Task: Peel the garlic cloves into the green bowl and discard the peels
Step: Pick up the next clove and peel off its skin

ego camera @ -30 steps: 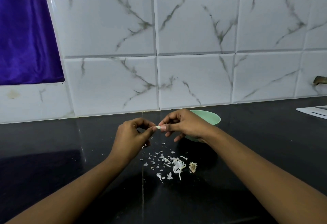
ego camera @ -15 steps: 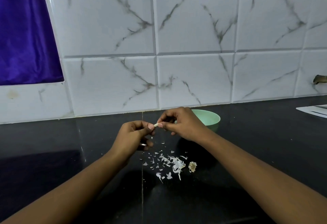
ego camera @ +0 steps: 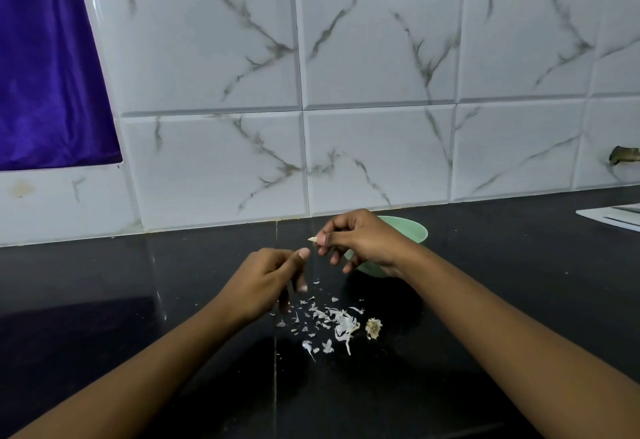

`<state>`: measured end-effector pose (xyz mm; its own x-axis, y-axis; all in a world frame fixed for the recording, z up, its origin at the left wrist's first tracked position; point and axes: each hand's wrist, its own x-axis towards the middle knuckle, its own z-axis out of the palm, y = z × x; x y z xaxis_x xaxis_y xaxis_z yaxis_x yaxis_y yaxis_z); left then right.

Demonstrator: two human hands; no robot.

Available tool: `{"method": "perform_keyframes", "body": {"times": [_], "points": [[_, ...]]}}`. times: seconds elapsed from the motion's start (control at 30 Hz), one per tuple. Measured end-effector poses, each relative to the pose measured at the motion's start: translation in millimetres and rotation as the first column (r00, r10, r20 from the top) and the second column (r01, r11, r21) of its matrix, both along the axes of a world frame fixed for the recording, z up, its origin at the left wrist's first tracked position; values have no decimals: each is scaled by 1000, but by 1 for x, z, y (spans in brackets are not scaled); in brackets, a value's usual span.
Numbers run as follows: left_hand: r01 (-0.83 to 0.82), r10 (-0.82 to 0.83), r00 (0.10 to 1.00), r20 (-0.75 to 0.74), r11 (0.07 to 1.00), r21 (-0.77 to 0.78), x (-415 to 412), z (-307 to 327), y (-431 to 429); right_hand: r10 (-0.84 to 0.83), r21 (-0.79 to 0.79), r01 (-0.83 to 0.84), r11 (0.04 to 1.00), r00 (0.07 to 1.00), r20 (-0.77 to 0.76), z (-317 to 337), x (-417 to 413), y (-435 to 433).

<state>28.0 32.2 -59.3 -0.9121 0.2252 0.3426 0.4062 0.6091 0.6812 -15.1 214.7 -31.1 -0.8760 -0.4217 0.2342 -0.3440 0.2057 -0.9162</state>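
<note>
1. The right hand (ego camera: 360,242) is closed in a pinch. Its thumb and forefinger hold a garlic clove (ego camera: 313,239), whose pale pointed tip sticks out past the fingertips toward the other hand. Its remaining fingers curl loosely underneath.
2. The left hand (ego camera: 261,279) sits lower than the right hand and nearer the person, close to the clove but not touching it. Its fingers are curled downward and its thumb points up toward the clove. Whether a scrap of peel is caught between those fingers cannot be told.
3. The green bowl (ego camera: 414,229) stands directly behind and beneath the right hand. That hand and its wrist hide much of the bowl, so only the far rim and a strip of the lower wall show. Its inside is not visible.
4. The peels (ego camera: 341,326) lie scattered on the black counter (ego camera: 138,300) below both hands, between the two forearms. The nearest flakes are just beside the left hand's fingertips.
5. A dry root stub (ego camera: 374,328) lies at the edge of the scatter on the right hand's side, on the person's side of the right wrist.
6. Beyond the hands rises a white tiled wall (ego camera: 381,57).
7. A purple cloth (ego camera: 48,74) hangs well off to the left of the left hand.
8. A white sheet (ego camera: 613,218) lies well off to the right of the right hand.
</note>
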Motion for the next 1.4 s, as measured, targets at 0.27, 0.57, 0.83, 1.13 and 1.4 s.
{"method": "perform_keyframes", "body": {"times": [0.27, 0.57, 0.83, 1.13, 1.4], "points": [[-131, 132, 949, -287, 991, 24, -7, -6, -6, 31, 30, -34, 999, 997, 76, 1, 0, 1], [-46, 115, 966, -232, 958, 283, -7, -3, -2, 37, 86, -43, 995, 996, 78, -2, 3, -2], [-50, 5, 996, 88, 851, 522, -6, -1, 1, 49, 64, -47, 997, 998, -26, -2, -1, 1], [-49, -22, 993, 114, 810, 584, -6, -3, 2, 106, 174, -57, 983, 952, -286, -10, -3, -11], [-27, -81, 986, 144, 782, 622, -6, -3, 3, 81, 164, 4, 986, 858, -507, -11, -1, -10]]}}
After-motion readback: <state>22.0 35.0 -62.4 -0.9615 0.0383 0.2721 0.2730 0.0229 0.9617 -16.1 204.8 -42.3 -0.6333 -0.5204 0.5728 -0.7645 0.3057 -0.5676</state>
